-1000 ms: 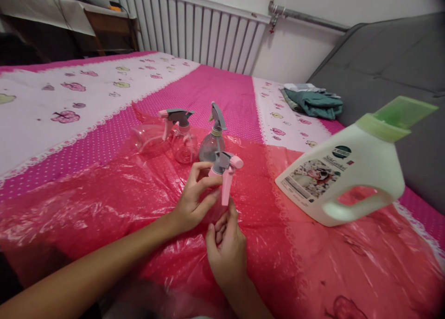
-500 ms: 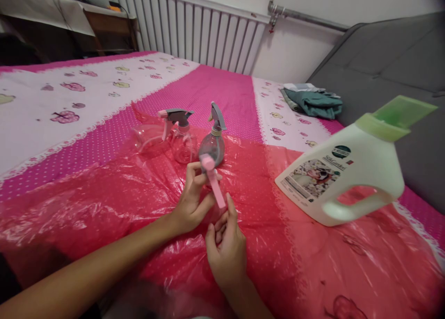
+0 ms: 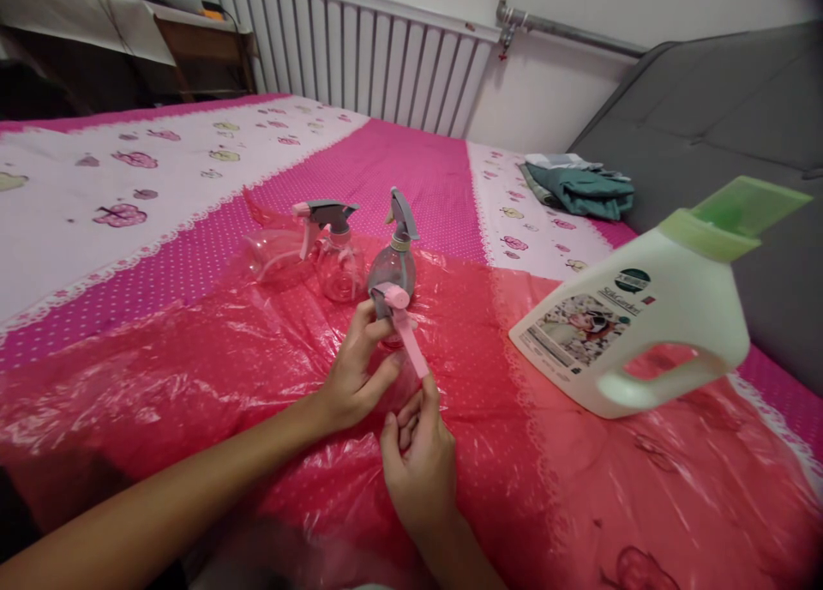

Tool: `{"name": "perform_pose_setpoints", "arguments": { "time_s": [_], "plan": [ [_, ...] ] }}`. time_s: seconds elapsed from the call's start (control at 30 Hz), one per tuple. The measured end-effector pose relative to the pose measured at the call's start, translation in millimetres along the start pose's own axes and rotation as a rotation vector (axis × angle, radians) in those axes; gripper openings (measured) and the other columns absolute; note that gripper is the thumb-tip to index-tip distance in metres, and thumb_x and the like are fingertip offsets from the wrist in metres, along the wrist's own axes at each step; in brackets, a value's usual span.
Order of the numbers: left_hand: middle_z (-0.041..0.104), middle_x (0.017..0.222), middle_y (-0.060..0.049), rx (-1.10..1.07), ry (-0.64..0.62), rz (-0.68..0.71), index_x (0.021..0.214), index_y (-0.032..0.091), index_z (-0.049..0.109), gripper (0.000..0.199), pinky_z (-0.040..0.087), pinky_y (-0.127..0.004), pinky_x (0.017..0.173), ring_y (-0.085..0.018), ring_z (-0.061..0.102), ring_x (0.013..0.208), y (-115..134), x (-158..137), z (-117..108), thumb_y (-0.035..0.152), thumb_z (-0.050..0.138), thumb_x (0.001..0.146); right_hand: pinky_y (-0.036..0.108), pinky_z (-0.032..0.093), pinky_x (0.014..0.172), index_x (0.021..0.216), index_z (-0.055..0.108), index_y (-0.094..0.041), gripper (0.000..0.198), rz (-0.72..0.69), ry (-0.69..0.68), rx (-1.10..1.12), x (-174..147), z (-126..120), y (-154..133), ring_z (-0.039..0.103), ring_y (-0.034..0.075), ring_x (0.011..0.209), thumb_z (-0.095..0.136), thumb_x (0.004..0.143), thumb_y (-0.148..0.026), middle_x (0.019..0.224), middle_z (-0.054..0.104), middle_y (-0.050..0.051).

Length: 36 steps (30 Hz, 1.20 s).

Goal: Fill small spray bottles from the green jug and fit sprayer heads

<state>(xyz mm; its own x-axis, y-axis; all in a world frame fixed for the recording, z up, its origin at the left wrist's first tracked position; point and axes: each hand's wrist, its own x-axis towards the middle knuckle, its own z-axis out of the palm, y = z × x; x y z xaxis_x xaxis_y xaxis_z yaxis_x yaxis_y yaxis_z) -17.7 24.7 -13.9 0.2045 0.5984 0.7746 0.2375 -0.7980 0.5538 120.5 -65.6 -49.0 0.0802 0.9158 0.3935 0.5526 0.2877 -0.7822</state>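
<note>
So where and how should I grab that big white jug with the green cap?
Grip the jug by its looped handle, probably best with the right hand from the near right side: the loop lies on that side with nothing in front, and the jug itself looks wide to span.

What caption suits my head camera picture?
Left hand holding a pink-and-grey plastic spray head, right hand near its trigger, over red plastic sheeting.

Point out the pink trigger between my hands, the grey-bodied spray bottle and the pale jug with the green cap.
Pink trigger (image 3: pixel 411 346): head view, middle of its lever.
Grey-bodied spray bottle (image 3: pixel 393 267): head view, on its see-through body.
Pale jug (image 3: pixel 665 297): head view, body above the handle.
</note>
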Motion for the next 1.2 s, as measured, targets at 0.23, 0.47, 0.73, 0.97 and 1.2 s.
{"name": "perform_pose_setpoints", "arguments": {
  "time_s": [0.23, 0.47, 0.73, 0.97, 1.2],
  "plan": [
    [0.06, 0.146, -0.011, -0.149, 0.011, -0.04, 0.14, 0.032, 0.049, 0.035, 0.058, -0.05, 0.108, -0.027, 0.064, 0.135, -2.2, -2.5, 5.6, 0.022, 0.058, 0.107, 0.025, 0.047, 0.049, 0.169, 0.033, -0.019, 0.079, 0.004, -0.012, -0.001, 1.7, -1.3, -1.7, 0.059, 0.014, 0.052, 0.052, 0.092, -0.018, 0.073, 0.065, -0.005],
    [0.062, 0.148, -0.012, -0.24, 0.028, -0.045, 0.138, 0.032, 0.057, 0.033, 0.06, -0.05, 0.11, -0.029, 0.064, 0.14, -2.5, -2.2, 5.5, 0.022, 0.058, 0.107, 0.025, 0.044, 0.048, 0.168, 0.036, -0.017, 0.079, 0.02, -0.014, 0.014, 3.1, -1.7, -3.1, 0.056, 0.014, 0.051, 0.052, 0.091, -0.017, 0.07, 0.063, -0.005],
    [0.057, 0.149, -0.01, -0.234, 0.055, -0.057, 0.144, 0.035, 0.066, 0.04, 0.058, -0.054, 0.116, -0.031, 0.058, 0.145, -5.8, -8.4, 3.7, 0.024, 0.049, 0.11, 0.027, 0.049, 0.052, 0.165, 0.04, -0.017, 0.075, 0.013, -0.003, 0.016, 3.1, -2.2, -3.8, 0.059, 0.014, 0.053, 0.052, 0.091, -0.019, 0.073, 0.066, -0.004],
    [0.057, 0.125, -0.009, -0.053, 0.076, 0.008, 0.141, 0.037, 0.068, 0.042, 0.062, -0.047, 0.102, -0.025, 0.062, 0.119, -0.1, -3.8, 2.4, 0.019, 0.048, 0.109, 0.029, 0.049, 0.052, 0.158, 0.046, -0.018, 0.065, 0.027, -0.012, -0.034, 0.2, 1.4, 0.7, 0.056, 0.015, 0.051, 0.051, 0.093, -0.022, 0.077, 0.067, -0.002],
    [0.057, 0.129, -0.01, -0.023, 0.059, -0.01, 0.14, 0.036, 0.066, 0.039, 0.06, -0.053, 0.106, -0.028, 0.059, 0.123, -2.0, -5.6, 2.3, 0.021, 0.047, 0.109, 0.028, 0.049, 0.053, 0.156, 0.046, -0.017, 0.064, 0.008, -0.002, -0.04, -1.3, 2.2, 1.7, 0.058, 0.014, 0.053, 0.052, 0.093, -0.021, 0.076, 0.066, -0.003]
  ]
}}
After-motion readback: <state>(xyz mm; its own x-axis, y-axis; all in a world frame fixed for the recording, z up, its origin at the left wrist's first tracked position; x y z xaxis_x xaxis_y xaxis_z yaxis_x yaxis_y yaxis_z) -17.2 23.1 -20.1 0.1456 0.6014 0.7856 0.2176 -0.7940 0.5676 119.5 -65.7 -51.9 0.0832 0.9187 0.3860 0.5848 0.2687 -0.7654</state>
